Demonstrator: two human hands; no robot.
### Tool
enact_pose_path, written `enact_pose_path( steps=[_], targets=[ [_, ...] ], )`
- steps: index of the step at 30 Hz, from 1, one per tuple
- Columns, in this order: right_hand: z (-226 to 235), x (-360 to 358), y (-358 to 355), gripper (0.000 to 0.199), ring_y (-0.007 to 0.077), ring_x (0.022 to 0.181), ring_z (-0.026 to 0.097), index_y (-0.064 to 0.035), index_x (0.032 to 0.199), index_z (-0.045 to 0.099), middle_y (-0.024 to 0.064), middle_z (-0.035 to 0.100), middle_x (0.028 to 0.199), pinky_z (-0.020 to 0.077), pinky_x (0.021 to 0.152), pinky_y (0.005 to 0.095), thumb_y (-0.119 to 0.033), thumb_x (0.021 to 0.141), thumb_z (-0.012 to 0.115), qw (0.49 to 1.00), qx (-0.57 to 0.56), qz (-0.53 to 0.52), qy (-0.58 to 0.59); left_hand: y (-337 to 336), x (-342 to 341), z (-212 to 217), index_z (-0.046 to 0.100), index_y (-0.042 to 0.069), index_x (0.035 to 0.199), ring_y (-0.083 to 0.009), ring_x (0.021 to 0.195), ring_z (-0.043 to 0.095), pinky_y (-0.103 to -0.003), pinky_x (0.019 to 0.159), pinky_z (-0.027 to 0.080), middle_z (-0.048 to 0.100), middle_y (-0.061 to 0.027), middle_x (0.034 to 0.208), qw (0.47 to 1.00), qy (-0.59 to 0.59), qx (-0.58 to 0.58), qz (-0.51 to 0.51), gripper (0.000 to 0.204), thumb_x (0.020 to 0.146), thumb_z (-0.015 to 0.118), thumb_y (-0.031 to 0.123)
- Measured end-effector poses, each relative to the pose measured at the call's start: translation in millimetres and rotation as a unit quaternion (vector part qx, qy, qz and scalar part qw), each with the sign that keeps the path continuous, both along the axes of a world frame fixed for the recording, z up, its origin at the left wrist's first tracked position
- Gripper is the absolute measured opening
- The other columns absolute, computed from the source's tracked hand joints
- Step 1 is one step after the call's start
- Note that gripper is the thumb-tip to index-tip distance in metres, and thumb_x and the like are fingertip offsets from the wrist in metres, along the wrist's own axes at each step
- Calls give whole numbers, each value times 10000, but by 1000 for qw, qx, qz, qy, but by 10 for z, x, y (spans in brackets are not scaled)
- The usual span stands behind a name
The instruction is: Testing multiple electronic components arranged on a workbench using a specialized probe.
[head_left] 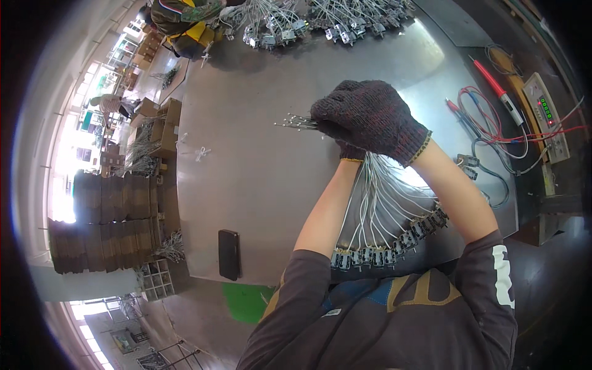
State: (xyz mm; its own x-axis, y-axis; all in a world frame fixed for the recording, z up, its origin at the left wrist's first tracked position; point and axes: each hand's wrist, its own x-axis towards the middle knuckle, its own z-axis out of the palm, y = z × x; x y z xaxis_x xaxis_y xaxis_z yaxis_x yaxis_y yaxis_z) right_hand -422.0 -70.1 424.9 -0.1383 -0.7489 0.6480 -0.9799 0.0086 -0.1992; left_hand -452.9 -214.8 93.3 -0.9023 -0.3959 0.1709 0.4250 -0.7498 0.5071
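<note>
My right hand [376,117], in a dark knitted glove, is closed round a bundle of thin white wires [373,197]. The bundle's tips [297,123] stick out past the glove on the left. Beneath it is my left hand [351,152], also gloved; only its cuff area shows clearly, and the right hand hides its fingers. From the gloves the wires fan down to a curved row of small metal-and-black switch-like parts [385,254]. That row lies along the near table edge, between my forearms.
Heaps of similar wired parts [277,28] lie at the far side of the metal table [246,154]. A black phone [229,254] rests near the left corner. On the right are a red probe [496,89], coiled leads and a meter [546,114]. A person [185,28] stands beyond; stacked cardboard [111,203] stands left.
</note>
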Motion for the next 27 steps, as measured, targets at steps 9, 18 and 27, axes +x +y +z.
enact_pose_path(
  steps=[9,18,27],
  targets=[
    [175,-290,-151,120,259,839,727,-181,934,731,43,703,818,585,718,426,-294,905,758,993,85,83,-7,167,411,495,585,34,1384,-314,1255,620,-473,1037,522,652,-155,1359,635,-262,-628,366,332,1089,531,174],
    [91,-323,-76,189,274,832,750,-150,1030,752,51,751,891,596,732,394,-250,880,810,996,24,64,-58,10,515,595,663,52,1348,-313,1142,692,-413,986,539,733,-117,1259,986,-125,-55,93,336,1030,602,142],
    [-6,-101,-111,205,287,800,740,-168,1055,748,60,749,892,592,672,395,-288,892,785,998,-52,43,-21,-175,311,-60,350,77,1628,-350,1504,417,-508,1247,374,420,-139,1648,877,-146,-412,198,601,1136,397,420]
  ],
)
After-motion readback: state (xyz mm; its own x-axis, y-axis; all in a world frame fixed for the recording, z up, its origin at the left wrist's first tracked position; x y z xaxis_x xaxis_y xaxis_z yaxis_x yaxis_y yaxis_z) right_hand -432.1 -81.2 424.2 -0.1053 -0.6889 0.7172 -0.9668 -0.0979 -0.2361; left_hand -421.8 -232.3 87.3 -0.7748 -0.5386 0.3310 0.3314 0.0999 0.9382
